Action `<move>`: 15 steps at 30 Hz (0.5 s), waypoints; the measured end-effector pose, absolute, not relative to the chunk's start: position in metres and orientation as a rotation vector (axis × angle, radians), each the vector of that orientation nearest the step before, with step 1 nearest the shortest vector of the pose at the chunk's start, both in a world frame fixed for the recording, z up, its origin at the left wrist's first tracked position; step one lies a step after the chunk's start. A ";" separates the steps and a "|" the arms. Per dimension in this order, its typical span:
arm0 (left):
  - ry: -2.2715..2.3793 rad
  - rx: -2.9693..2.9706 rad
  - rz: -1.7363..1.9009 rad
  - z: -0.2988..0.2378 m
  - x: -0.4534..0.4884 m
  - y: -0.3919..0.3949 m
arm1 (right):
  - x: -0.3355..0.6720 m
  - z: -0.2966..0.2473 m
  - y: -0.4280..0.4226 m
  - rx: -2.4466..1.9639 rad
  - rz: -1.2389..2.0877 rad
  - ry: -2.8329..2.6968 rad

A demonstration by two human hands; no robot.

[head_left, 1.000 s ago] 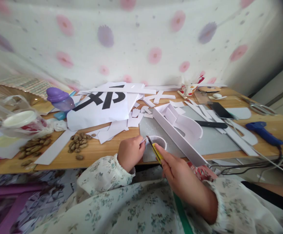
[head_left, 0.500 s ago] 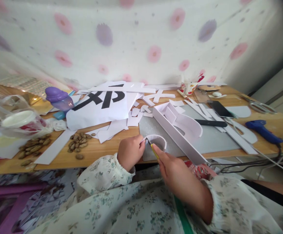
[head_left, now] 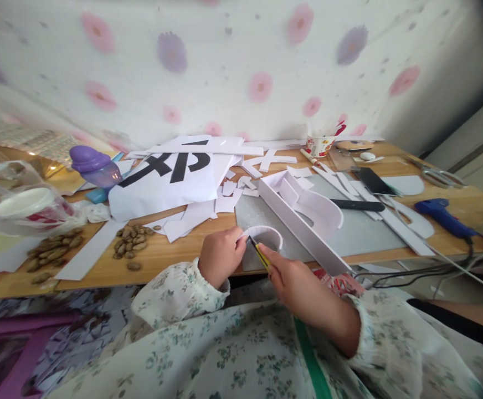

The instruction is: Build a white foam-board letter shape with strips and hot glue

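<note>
My left hand (head_left: 220, 256) is closed, pinching the left end of a curved white foam strip (head_left: 266, 235) at the near edge of the wooden table (head_left: 170, 256). My right hand (head_left: 293, 277) grips a yellow utility knife (head_left: 259, 253), and the blade tip touches the strip close to my left fingers. The strip stands on its edge on a grey cutting mat (head_left: 361, 235). Just right of it lies a long white foam letter form (head_left: 303, 219) with raised walls.
Paper sheets with black characters (head_left: 170, 172) and white offcuts cover the table's middle. Nuts (head_left: 131, 244) lie at the left, near a purple bottle (head_left: 94, 166) and a plastic tub (head_left: 27, 208). A blue glue gun (head_left: 443, 215), a phone (head_left: 372, 180), scissors (head_left: 435, 176) and a cup (head_left: 321, 145) sit right.
The knife has slid down and toward me along the strip, showing less of its yellow body. The camera view tipped slightly, so the table sits higher. My left hand kept its pinch.
</note>
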State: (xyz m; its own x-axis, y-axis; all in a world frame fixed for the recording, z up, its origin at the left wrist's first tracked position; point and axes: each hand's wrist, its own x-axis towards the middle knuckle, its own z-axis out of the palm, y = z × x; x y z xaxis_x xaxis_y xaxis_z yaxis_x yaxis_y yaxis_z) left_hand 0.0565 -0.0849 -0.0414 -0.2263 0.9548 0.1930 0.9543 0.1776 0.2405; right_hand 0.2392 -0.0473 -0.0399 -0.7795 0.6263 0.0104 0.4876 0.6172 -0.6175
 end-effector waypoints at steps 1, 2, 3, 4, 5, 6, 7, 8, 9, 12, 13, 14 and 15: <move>2.406 1.952 0.497 -0.042 0.057 -0.085 | 0.239 -0.041 -0.047 -0.920 0.891 -2.626; 2.401 1.950 0.504 -0.042 0.056 -0.085 | 0.239 -0.042 -0.047 -0.919 0.880 -2.639; 2.397 1.947 0.511 -0.042 0.056 -0.085 | 0.238 -0.042 -0.047 -0.916 0.867 -2.653; 2.394 1.943 0.518 -0.042 0.056 -0.085 | 0.238 -0.042 -0.046 -0.914 0.856 -2.673; 2.391 1.938 0.524 -0.042 0.056 -0.085 | 0.238 -0.041 -0.046 -0.919 0.841 -2.694; 2.390 1.931 0.532 -0.042 0.056 -0.085 | 0.237 -0.040 -0.045 -0.931 0.825 -2.718; 2.389 1.923 0.540 -0.041 0.056 -0.085 | 0.236 -0.039 -0.045 -0.944 0.809 -2.742; 2.388 1.914 0.549 -0.041 0.055 -0.085 | 0.236 -0.038 -0.044 -0.953 0.793 -2.766; 2.387 1.905 0.559 -0.041 0.055 -0.084 | 0.235 -0.036 -0.043 -0.961 0.781 -2.784; 2.381 1.870 0.592 -0.040 0.052 -0.084 | 0.233 -0.031 -0.041 -0.990 0.789 -2.809; 2.378 1.858 0.601 -0.039 0.050 -0.084 | 0.232 -0.029 -0.040 -1.008 0.796 -2.810; 2.378 1.846 0.609 -0.039 0.047 -0.084 | 0.231 -0.028 -0.040 -1.024 0.802 -2.812; 2.381 1.833 0.615 -0.040 0.043 -0.084 | 0.231 -0.027 -0.039 -1.030 0.804 -2.818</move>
State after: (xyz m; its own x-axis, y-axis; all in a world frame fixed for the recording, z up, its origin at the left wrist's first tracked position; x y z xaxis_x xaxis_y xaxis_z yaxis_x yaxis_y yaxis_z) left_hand 0.0434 -0.0843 -0.0395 -0.2841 0.9414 0.1818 0.9116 0.2064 0.3555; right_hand 0.2309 -0.0394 -0.0267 -0.7796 0.6105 -0.1396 0.5923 0.6462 -0.4813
